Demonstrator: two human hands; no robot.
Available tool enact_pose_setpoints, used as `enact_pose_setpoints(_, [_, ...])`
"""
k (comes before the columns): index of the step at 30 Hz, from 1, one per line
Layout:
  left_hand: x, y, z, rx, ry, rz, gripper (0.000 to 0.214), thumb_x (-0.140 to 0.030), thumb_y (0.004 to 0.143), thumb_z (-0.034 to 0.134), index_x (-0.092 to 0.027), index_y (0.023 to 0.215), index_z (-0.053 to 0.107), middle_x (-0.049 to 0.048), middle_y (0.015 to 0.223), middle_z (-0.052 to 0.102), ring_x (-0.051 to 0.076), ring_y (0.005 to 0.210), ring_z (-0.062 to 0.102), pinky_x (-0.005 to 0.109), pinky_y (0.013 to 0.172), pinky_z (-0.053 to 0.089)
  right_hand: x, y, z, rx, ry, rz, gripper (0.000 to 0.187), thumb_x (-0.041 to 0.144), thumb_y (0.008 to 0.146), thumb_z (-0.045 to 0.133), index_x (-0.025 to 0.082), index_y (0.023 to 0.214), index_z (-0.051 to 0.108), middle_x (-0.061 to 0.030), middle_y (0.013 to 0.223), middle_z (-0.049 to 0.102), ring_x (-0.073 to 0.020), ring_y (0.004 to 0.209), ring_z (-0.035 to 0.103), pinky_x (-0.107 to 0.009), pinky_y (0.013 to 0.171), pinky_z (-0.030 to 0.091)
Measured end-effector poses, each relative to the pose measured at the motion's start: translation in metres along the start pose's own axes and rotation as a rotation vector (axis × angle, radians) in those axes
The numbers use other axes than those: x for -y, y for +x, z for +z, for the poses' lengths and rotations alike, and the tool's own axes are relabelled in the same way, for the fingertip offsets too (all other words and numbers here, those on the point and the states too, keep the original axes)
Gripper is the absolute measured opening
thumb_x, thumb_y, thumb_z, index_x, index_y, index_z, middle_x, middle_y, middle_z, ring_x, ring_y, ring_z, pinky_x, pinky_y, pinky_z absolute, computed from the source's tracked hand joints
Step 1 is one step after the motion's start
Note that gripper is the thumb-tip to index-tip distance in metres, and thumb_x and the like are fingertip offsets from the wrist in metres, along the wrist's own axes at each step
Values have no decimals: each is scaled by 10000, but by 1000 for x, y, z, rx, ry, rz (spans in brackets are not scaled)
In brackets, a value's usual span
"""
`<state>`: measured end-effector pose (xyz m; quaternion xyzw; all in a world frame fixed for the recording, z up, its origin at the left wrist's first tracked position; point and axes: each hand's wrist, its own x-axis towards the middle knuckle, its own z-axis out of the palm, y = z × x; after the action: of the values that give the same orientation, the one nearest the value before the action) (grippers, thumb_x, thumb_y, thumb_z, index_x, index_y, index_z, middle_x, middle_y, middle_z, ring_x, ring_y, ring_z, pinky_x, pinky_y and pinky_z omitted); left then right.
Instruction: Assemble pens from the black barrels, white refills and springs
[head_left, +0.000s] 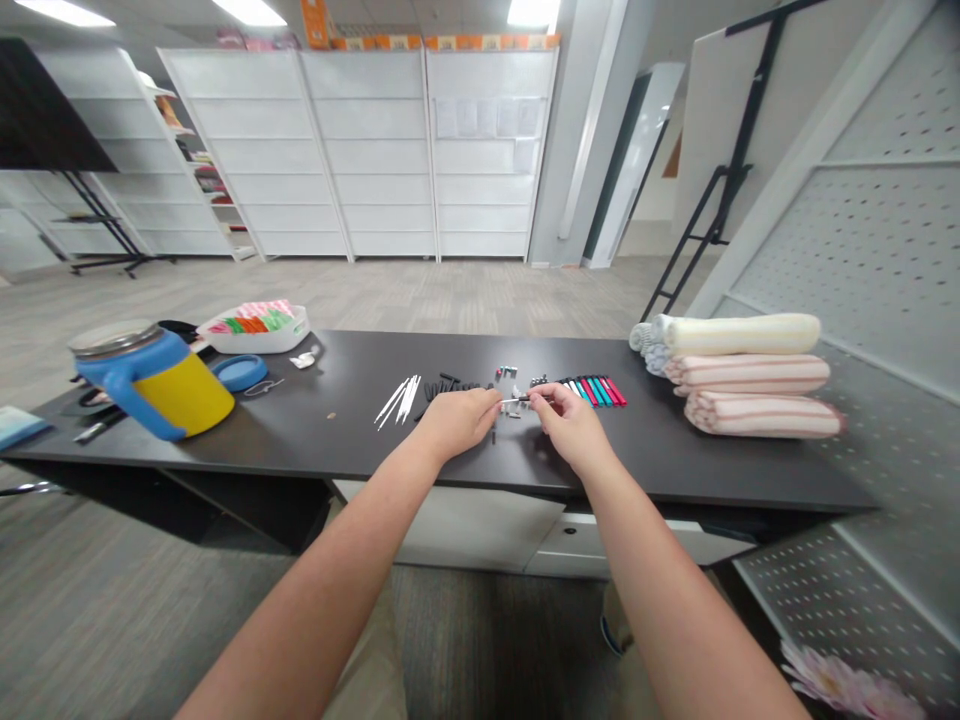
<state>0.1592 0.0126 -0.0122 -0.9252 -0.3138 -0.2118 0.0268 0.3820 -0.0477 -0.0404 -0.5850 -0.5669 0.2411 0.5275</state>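
Note:
Both my hands meet over the middle of the black table (315,435). My left hand (459,421) and my right hand (566,420) are closed in pinches on the two ends of a thin pen part (517,400), held level just above the tabletop. Around them lie small pen pieces: white refill tubes (399,400) to the left, black barrels (448,385) behind, small metal bits (505,373), and a row of coloured pens (596,390) just right of my right hand.
A large yellow and blue jug (154,385) stands at the table's left, with a blue lid (238,372) and a white tray of coloured packets (259,328) behind it. Rolled and folded towels (746,375) are stacked at the right end. A perforated panel (862,270) rises on the right.

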Motion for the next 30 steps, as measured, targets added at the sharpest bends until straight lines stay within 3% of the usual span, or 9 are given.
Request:
enact_pose_setpoints(9, [3,0,3,-58,-22,-135,231,-333,1062,434,-250,1004,641,32,904,743,208,797,708,304,668,436,-3,3,-2,-200,95,-6,370,562,900,629,210,992,696,-15,712,661,-172,576,541,-297,564,433])
enact_pose_setpoints(13, [13,-3,0,-180,-158,-269,228,-335,1057,432,-255,1009,639,13,810,717,200,738,682,297,676,430,6,-2,-4,-204,8,-42,347,528,933,607,205,1009,706,-23,730,677,-184,615,574,-300,595,441])
enact_pose_setpoints(17, [38,-10,-9,-371,-257,-364,238,-338,1044,434,-238,980,641,23,859,721,194,786,668,297,760,448,22,-10,2,-117,-176,-151,280,428,980,585,218,1063,749,-48,874,736,-195,704,628,-322,688,479])
enact_pose_setpoints(21, [67,-21,-17,-509,-279,-490,241,-336,1018,455,-223,943,655,13,821,689,177,746,624,285,760,439,37,-20,23,-20,-235,-321,247,321,1015,551,234,1104,764,-70,1045,766,-210,843,680,-336,771,509])
enact_pose_setpoints(24, [82,-30,-20,-565,-345,-598,230,-336,997,480,-223,908,659,-22,701,608,155,645,553,267,686,410,48,-28,49,67,-263,-342,187,290,998,604,240,1106,748,-46,993,780,-199,802,689,-329,764,509])
enact_pose_setpoints(27, [87,-35,-19,-608,-436,-687,232,-347,992,481,-226,901,656,-44,633,537,143,581,487,258,619,376,57,-35,75,156,-296,-335,91,290,971,673,242,1022,731,-13,870,761,-188,745,668,-312,720,486])
enact_pose_setpoints(30, [84,-34,-19,-602,-438,-669,240,-347,994,475,-221,891,651,-38,656,572,141,606,516,256,641,394,63,-37,95,191,-375,-401,16,253,951,707,239,948,714,-11,844,746,-201,792,648,-314,739,468])
